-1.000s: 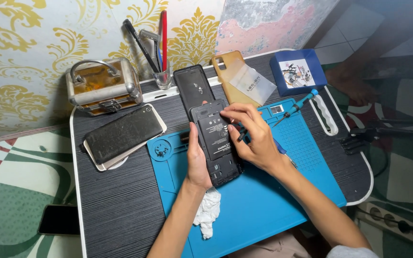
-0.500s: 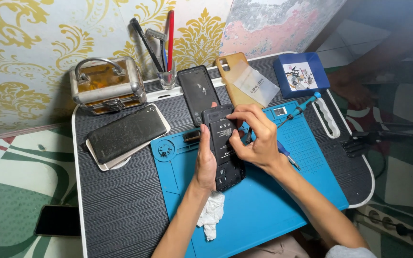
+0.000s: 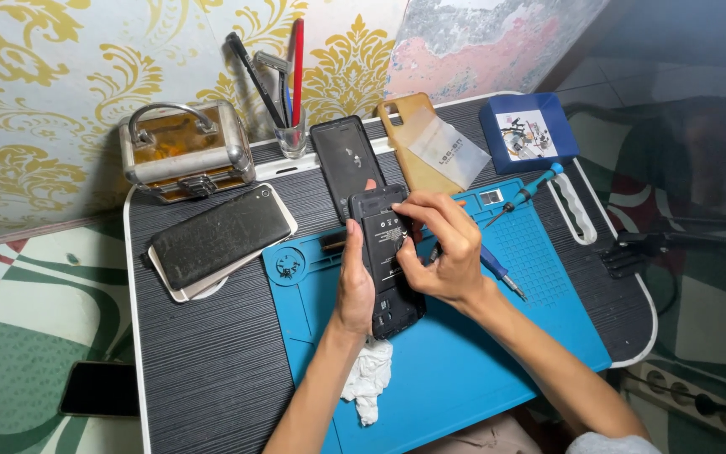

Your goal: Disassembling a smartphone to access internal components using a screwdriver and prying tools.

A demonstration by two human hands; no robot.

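I hold the opened black phone (image 3: pixel 386 252) lengthwise over the blue work mat (image 3: pixel 464 370), near the mat's back edge, back side up so the exposed battery faces me. My left hand (image 3: pixel 353 286) is closed around its left edge and underside, thumb along the side, which keeps it steady and lifted off the mat. My right hand (image 3: pixel 440 252) curls over the right edge, fingertips (image 3: pixel 405 210) pinching at the upper part of the battery area; whether they hold a small part or tool I cannot tell. The blue screwdrivers (image 3: pixel 531 189) lie on the mat's right half, within reach of that hand. A crumpled white tissue (image 3: pixel 367 378) sits at the mat's front edge under my left forearm. Other handsets (image 3: pixel 220 235) are stacked on the table's left side, and a black phone (image 3: pixel 346 160) and a tan case (image 3: pixel 418 147) lie along the back edge, clear of the working area. A metal box (image 3: pixel 182 151) and a glass of tools (image 3: pixel 290 134) stand at the back left corner.
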